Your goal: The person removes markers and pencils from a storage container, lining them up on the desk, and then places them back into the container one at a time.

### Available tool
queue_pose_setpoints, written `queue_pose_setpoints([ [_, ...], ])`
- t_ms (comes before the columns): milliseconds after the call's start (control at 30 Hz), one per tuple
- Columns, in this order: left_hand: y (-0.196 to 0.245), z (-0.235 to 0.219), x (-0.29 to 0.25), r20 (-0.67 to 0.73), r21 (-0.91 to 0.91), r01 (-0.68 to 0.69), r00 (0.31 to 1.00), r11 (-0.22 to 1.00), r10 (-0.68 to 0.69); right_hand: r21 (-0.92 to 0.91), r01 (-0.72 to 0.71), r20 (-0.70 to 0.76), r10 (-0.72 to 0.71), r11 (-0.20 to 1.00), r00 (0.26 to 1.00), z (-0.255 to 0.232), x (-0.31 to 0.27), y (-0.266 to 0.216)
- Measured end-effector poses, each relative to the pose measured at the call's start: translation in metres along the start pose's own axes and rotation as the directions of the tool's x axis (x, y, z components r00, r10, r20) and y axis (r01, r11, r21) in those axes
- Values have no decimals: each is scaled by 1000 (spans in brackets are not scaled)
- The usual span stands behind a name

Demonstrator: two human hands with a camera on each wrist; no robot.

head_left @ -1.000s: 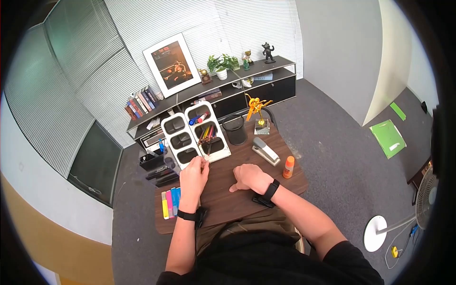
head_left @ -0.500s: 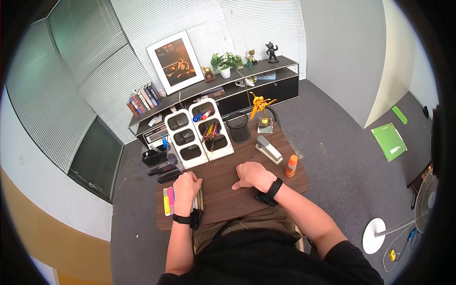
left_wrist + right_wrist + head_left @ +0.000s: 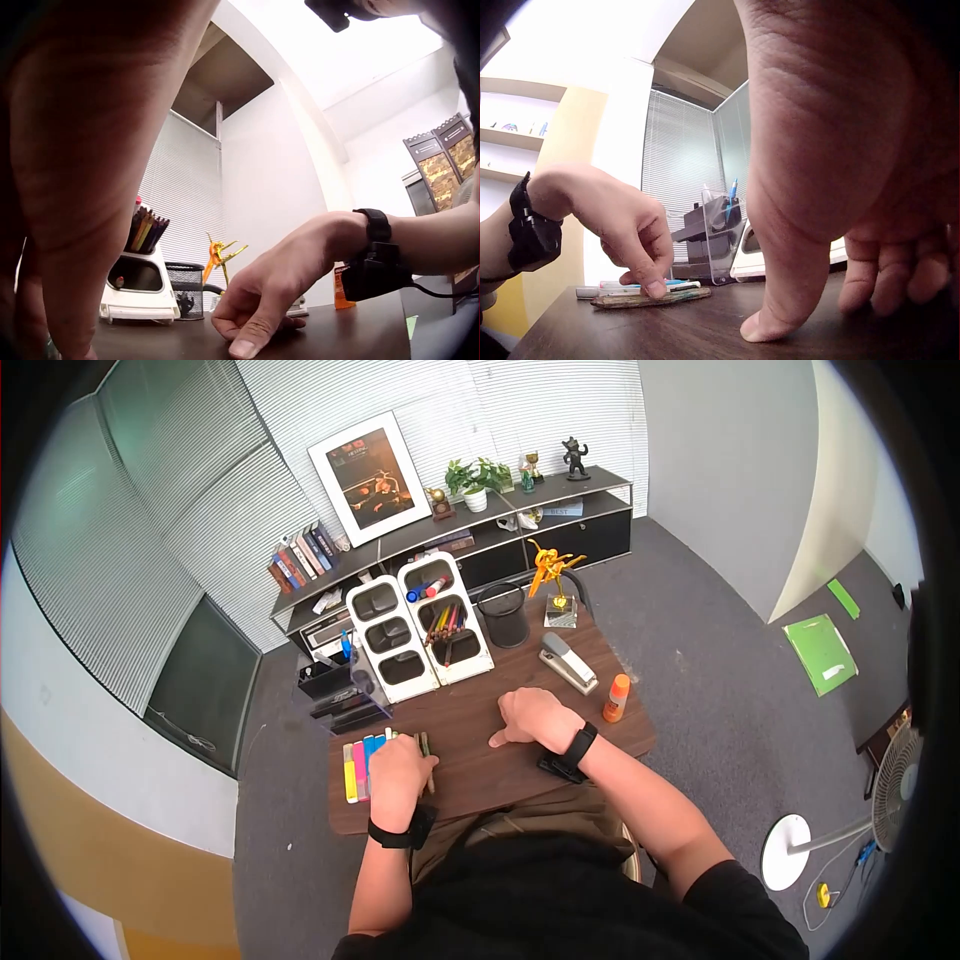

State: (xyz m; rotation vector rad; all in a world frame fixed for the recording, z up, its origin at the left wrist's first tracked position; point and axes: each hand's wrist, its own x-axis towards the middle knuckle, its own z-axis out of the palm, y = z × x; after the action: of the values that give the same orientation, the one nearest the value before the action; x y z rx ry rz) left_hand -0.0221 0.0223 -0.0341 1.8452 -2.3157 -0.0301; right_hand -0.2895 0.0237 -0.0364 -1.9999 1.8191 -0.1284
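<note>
Over the pens at the front left of the desk, my left hand (image 3: 396, 770) points its fingers down. Its thumb tip lies over the brown pencils (image 3: 652, 299) and a white pen (image 3: 686, 286) in the right wrist view; I cannot tell whether it pinches one. Yellow, pink and blue highlighters (image 3: 360, 760) lie side by side just left of it. My right hand (image 3: 535, 718) rests on the desk, thumb out and the other fingers loosely curled, holding nothing. Beyond the hands stands a white organizer (image 3: 466, 666) with markers (image 3: 428, 591) and colored pencils (image 3: 446, 622) in its right column.
A black mesh pen cup (image 3: 505, 622) stands right of the organizer, near a gold trophy (image 3: 558, 602). The stapler (image 3: 568, 662) and orange glue bottle (image 3: 616, 700) are at the right. A dark desk rack (image 3: 345, 695) stands at the left edge of the wooden desk (image 3: 480, 785).
My left hand has drawn back from the front of the organizer to the pens at the desk's front left, its thumb now by the brown pencils. The right hand has stayed put.
</note>
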Motion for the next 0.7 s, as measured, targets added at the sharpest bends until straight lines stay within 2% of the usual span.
queue_pose_setpoints([
  [67, 5, 2, 3, 44, -76, -78, 996, 994, 81, 11, -2, -2, 2, 1000, 1000, -1, 1, 0],
  [200, 28, -11, -5, 39, -28, -124, 991, 992, 125, -14, -6, -7, 6, 1000, 1000, 1, 1, 0],
  [267, 32, -10, -9, 122, -27, -190, 974, 981, 192, -25, 13, -12, -13, 1000, 1000, 2, 0, 1],
  [500, 31, -1, -18, 253, -18, -181, 951, 983, 179, -7, 8, -14, -8, 1000, 1000, 1, 1, 1],
  [567, 33, -7, -18, 74, 29, -169, 983, 985, 167, -4, 5, -17, -5, 1000, 1000, 1, 1, 0],
  [600, 38, -17, -18, 75, 32, -175, 982, 984, 172, -5, 5, -22, -5, 1000, 1000, 0, 0, 0],
  [667, 52, -44, -16, -115, -97, -184, 978, 978, 173, -2, 3, -26, -3, 1000, 1000, -1, -2, -1],
  [700, 54, -47, -9, -113, -94, -186, 978, 978, 175, -8, 7, -18, -7, 1000, 1000, -2, -2, -2],
])
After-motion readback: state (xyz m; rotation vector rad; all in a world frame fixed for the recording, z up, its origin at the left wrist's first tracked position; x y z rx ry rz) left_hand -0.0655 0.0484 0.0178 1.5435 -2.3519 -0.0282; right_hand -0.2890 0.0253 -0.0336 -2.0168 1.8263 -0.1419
